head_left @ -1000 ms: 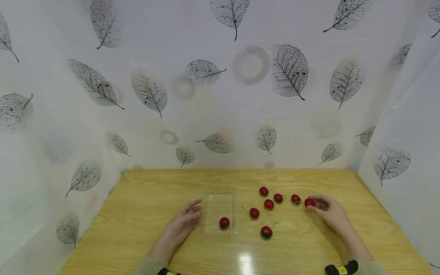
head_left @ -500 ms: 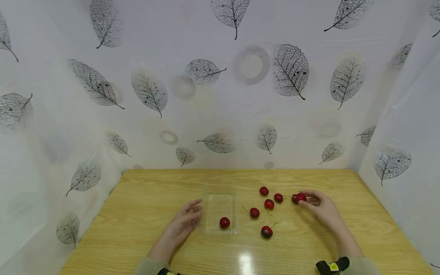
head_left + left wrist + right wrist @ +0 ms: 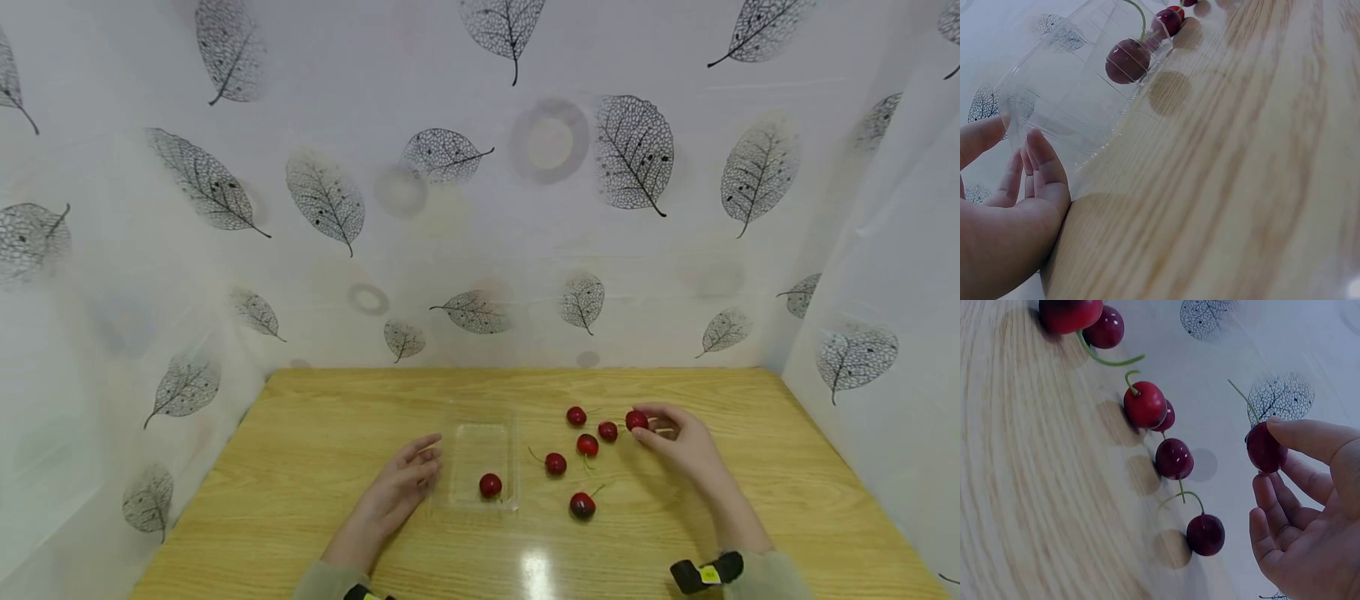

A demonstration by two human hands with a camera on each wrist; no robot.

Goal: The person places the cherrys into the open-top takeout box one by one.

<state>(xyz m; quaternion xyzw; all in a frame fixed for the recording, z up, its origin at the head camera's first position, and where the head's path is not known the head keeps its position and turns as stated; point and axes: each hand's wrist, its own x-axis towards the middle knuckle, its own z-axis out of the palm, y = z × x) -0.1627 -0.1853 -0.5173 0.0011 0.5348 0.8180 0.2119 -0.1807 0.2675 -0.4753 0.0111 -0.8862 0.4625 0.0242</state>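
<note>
- Cherry [image 3: 637, 420], red, with green stem: pinched between thumb and fingertips of the right hand [image 3: 678, 446], lifted off the wooden table [image 3: 315, 442], just right of the loose cherries.
- Loose cherries [image 3: 587, 446]: five on the table, scattered between tray and right hand.
- Clear plastic tray [image 3: 480, 417]: holds one cherry [image 3: 491, 485] at its near end.
- Left hand [image 3: 397, 492]: fingers relaxed and spread, flat on the table, fingertips touching the tray's left wall.
</note>
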